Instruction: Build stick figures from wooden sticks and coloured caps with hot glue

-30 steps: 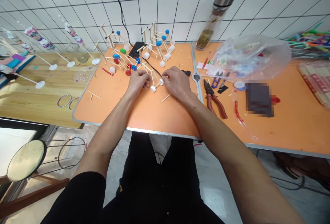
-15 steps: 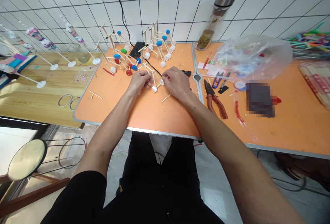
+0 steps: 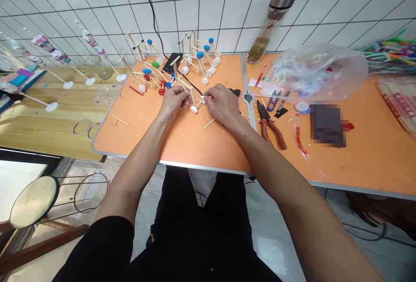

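Stick frame (image 3: 193, 97) between your hands, over orange surface (image 3: 201, 143). Left hand (image 3: 174, 101) pinches frame; right hand (image 3: 223, 103) pinches white cap (image 3: 203, 99). Uneven push could loosen joints; sideways slip could knock crowded models (image 3: 155, 64) behind.

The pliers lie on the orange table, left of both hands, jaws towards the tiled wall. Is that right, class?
Wrong side: the head view shows the pliers right of both the left hand and the right hand. They do lie on the orange table, jaws towards the tiled wall.
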{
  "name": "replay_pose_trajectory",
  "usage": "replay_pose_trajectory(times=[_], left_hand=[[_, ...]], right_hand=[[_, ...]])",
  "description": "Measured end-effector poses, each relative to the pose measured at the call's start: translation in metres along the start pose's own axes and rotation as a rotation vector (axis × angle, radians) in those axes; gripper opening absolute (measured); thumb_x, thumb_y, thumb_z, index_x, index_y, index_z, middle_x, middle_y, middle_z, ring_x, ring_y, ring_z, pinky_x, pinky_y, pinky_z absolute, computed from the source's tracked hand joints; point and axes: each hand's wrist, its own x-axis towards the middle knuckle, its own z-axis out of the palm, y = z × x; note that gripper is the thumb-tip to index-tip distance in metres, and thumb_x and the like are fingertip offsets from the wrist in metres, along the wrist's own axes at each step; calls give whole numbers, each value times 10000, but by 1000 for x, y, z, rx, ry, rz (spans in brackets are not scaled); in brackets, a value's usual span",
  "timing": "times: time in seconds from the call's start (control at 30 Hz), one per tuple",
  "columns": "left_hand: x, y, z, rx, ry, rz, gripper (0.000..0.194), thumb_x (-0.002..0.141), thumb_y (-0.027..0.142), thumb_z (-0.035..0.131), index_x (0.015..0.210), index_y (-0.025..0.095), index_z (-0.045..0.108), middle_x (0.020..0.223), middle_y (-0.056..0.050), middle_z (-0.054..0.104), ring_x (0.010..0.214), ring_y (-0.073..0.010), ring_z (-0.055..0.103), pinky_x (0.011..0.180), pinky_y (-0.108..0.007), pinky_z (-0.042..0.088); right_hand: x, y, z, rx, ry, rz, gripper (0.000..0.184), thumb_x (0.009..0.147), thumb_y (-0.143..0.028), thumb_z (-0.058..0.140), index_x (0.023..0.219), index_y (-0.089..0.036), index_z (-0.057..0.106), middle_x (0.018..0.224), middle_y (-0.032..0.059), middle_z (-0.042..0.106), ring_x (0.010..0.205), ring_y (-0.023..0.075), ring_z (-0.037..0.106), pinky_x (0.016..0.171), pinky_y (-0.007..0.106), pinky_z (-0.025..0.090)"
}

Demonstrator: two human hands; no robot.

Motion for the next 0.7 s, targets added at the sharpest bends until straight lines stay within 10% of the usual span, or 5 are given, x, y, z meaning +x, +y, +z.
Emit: replay_pose_trajectory(times=[0.7], left_hand=[[22,-26,-10,107,62,562,103,1063,348,845,1055,245,835,902,-7,826,664,-119,762,575,-203,593]], right_hand=[[0,8,3,121,288,-217,227,1150,-204,583,1150,-259,804,1210,109,825,1161,311,776,1001,428,570]])
